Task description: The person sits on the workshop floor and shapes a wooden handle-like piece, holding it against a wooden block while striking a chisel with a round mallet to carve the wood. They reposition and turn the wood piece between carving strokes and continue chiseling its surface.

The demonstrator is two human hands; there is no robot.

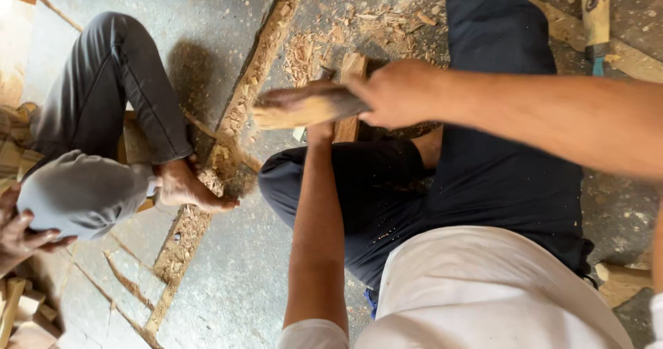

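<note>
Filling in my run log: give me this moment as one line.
right hand: grips wooden piece | left hand: under it, mostly hidden | wood block behind | wood chips on floor

Left hand (320, 132) mostly hidden behind blurred wooden piece (304, 107); co-worker's hand (17, 235) cut by left edge; mallet (596, 17) cropped at top.

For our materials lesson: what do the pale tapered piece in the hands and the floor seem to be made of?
Pale tapered piece: apparently raw, unfinished wood; matt tan surface, similar chips lying about. Grey speckled floor: probably bare concrete, rough and dusty. The right hand grips the piece.
</note>
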